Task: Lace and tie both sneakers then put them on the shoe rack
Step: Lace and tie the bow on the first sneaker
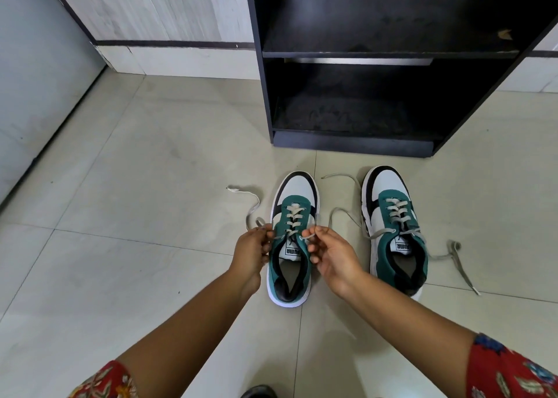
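Two green, white and black sneakers stand on the tiled floor, toes pointing at the rack. Over the left sneaker (294, 198), my left hand (252, 252) pinches the left end of its grey lace (252, 209), and my right hand (329, 254) pinches the right end at the top eyelets. That lace is threaded up the shoe and its loose ends trail to both sides. The right sneaker (392, 225) stands untouched, laced, with its ends (456, 257) lying loose on the floor. The black shoe rack (356, 144) stands just beyond the shoes, its shelves bare.
A pale wall panel with a dark stripe (169, 43) runs behind the rack. A grey door or panel (33, 95) lines the left side. A dark object (259, 391) pokes in at the bottom edge. Beige floor tiles (136, 162) spread to the left.
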A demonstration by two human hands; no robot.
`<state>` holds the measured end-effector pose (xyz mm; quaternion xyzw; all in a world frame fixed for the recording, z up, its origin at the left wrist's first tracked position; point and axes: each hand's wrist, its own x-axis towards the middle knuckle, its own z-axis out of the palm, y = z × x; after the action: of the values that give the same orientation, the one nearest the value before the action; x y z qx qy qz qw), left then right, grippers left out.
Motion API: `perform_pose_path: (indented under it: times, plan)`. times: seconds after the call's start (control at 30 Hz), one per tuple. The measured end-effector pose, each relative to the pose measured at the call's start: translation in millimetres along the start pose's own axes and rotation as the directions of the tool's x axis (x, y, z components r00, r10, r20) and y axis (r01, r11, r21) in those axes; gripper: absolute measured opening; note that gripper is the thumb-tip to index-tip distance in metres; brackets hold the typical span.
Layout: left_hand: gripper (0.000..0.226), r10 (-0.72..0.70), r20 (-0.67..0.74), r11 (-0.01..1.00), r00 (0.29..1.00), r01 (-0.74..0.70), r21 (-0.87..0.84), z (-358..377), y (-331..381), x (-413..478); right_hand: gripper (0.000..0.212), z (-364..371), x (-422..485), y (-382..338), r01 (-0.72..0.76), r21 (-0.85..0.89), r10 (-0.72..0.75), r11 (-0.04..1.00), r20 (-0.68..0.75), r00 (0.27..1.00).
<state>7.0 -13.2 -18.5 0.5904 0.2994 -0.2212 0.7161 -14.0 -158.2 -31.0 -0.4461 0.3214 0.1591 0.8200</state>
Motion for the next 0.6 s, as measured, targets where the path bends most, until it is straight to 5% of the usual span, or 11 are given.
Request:
perform_pose_path:
  times: [0.13,0.27,0.4,0.53,0.6]
  plan:
    - [0.028,-0.088,-0.02,0.982,0.996,0.084,-0.166,2.0,-0.7,2.5,0.026,2.8,1.5,-3.1,-0.035,0.055,0.037,0.998,-0.029,0.999]
    - [0.026,0.173,0.11,0.959,0.979,-0.193,0.207,-3.4,7.1,-5.5,0.028,1.3,1.8,-17.2,0.013,-0.259,-0.001,0.966,0.044,0.999]
    - [0.033,0.459,0.397,0.745,0.795,-0.588,0.316,-6.8,15.2,-9.8,0.025,13.2,-5.6,-41.8,0.216,-0.589,-0.101,0.779,0.222,0.97]
    - [0.035,0.516,0.521,0.609,0.68,-0.719,0.335,-5.3,25.1,-9.6,0.019,28.8,-14.9,-46.7,0.437,-0.674,-0.246,0.596,0.365,0.898]
    - [0.035,0.553,0.568,0.426,0.61,-0.792,0.437,-8.2,30.3,-6.4,0.019,27.0,-18.4,-48.1,0.482,-0.708,-0.277,0.516,0.394,0.876]
